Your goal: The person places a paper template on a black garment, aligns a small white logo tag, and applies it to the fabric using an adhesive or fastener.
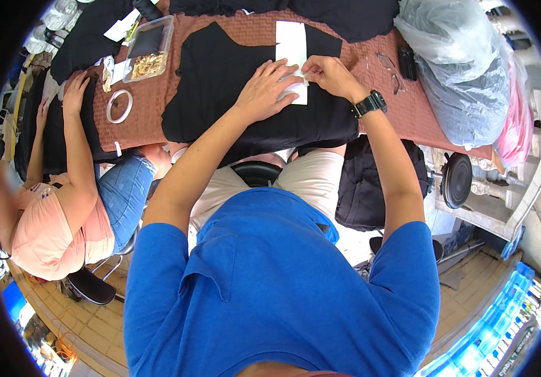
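Note:
A black garment piece (210, 81) lies spread over the table in front of me. Across its right part runs a long white paper strip (291, 38). My left hand (265, 93) lies flat with fingers spread, pressing on the cloth and the strip. Just right of it, my right hand (328, 74) pinches at the strip's edge with thumb and forefinger. What sits between those fingertips is too small to make out; something pale shows there. A dark watch is on my right wrist.
A clear plastic box (151, 53) with gold-coloured pieces and a white tape roll (119, 106) lie to the left. A co-worker's hands (74, 94) rest on black cloth there. Glasses (391, 72) and a large plastic bag (456, 69) are at right on the brown tablecloth (402, 113).

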A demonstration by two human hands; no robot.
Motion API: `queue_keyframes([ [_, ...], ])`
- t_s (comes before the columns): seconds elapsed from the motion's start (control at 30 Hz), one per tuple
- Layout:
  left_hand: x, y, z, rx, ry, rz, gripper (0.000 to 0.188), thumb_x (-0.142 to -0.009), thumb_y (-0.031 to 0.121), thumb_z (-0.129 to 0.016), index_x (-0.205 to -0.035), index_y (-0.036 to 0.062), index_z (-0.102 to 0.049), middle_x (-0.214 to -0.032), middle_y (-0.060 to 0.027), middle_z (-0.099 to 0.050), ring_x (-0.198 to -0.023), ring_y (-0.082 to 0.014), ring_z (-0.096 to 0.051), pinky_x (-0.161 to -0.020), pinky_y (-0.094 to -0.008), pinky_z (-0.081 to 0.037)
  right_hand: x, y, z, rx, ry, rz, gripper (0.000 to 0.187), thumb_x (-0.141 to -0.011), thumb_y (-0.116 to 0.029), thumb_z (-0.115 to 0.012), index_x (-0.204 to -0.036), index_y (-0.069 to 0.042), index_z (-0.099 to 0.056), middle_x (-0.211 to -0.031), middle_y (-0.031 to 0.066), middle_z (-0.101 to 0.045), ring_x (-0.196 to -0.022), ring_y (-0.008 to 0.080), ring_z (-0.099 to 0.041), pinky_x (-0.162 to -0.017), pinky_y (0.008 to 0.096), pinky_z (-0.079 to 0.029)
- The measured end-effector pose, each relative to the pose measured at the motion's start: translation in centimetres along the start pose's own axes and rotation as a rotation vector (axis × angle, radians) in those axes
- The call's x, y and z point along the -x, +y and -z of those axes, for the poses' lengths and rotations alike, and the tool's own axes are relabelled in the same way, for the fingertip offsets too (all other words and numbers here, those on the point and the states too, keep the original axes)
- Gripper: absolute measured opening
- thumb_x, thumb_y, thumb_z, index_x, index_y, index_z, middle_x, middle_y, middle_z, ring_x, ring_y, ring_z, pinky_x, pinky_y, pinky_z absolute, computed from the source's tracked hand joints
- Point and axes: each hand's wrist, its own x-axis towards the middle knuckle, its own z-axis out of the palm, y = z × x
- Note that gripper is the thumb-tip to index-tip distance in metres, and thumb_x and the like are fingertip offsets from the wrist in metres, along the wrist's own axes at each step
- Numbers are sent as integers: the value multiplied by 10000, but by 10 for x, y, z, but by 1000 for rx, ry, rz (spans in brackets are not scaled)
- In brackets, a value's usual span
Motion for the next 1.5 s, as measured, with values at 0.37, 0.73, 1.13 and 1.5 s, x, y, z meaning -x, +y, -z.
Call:
queue_keyframes([
  [0.37,0,-1,0,-3,-9,4,355,-966,361,-639,-1276,187,-637,-1431,-65,-548,-1422,-296,-410,-1198,-498,-307,-3,0,0,24,35,41,355,-838,53,-708,-1116,-22,-502,-813,141,-690,-786,283,-710,-693,376,-539],
  [0.73,0,-1,-1,-5,-14,4,368,-968,368,-636,-1288,184,-639,-1433,-69,-546,-1426,-299,-404,-1196,-509,-306,-3,-10,1,68,29,29,349,-847,46,-648,-1148,-4,-477,-830,205,-705,-856,396,-718,-737,447,-548],
  [1.13,0,0,1,9,-5,6,360,-966,365,-635,-1276,182,-641,-1437,-73,-548,-1424,-305,-409,-1191,-505,-314,12,-13,4,-16,246,-16,388,-847,27,-694,-1163,-11,-472,-850,181,-685,-822,395,-697,-739,431,-560],
  [1.5,0,0,0,14,3,1,370,-964,359,-638,-1280,167,-636,-1440,-78,-548,-1421,-309,-414,-1181,-506,-319,54,-38,-28,142,360,105,320,-905,68,-525,-1210,-16,-477,-999,195,-714,-970,396,-668,-825,495,-532],
])
